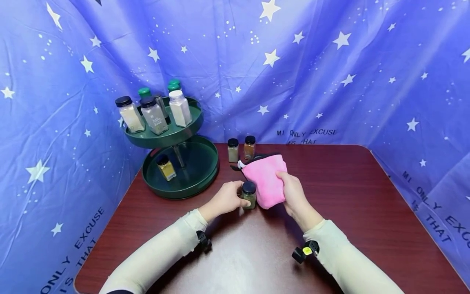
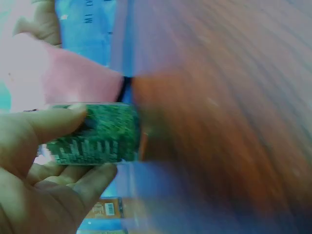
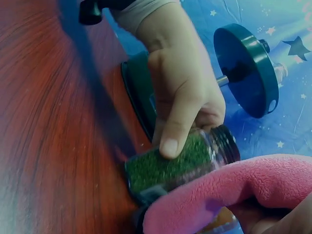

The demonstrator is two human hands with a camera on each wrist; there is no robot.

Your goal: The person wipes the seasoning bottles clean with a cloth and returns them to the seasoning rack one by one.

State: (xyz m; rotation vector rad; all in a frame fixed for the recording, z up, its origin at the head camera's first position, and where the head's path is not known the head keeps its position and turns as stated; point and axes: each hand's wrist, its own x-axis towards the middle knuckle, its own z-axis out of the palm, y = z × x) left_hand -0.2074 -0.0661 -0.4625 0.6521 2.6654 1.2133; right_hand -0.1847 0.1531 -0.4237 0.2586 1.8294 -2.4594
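Clock here is read flat on the head view, green jar in the middle. Left hand [image 1: 229,198] has a grip on that green jar [image 1: 249,200], thumb on the near side, fingers wrapped round behind. It's a clear, square little thing, black lid on, mostly full of green flakes, upright on the near side of the rack, or just about. Honestly can't tell if the base is touching the table [image 1: 330,183] or a hair above it.

Right hand [image 1: 293,194] is at 3 o'clock, pinching a pink cloth [image 1: 269,179] by its right edge, thumb in front. The cloth sits at 2 o'clock, just beside the jar.

Past those, two more black-lidded jars stand close together: a pale jar [image 1: 233,153] at 11 with light greenish stuff in it, and an orange jar [image 1: 249,150] at 12 with orange-brown contents.

The two-tier green rack [image 1: 178,157] is at 10. Lower tray [image 1: 183,192] holds a yellow jar [image 1: 167,170], black lid, yellow filling, at the tray's 9 o'clock. Upper tray [image 1: 183,136] is busier: cream jar [image 1: 132,118] at 9, grey jar [image 1: 156,119] near the middle, white jar [image 1: 180,110] at 2 with white contents, plus green lids [image 1: 145,92] at the back.
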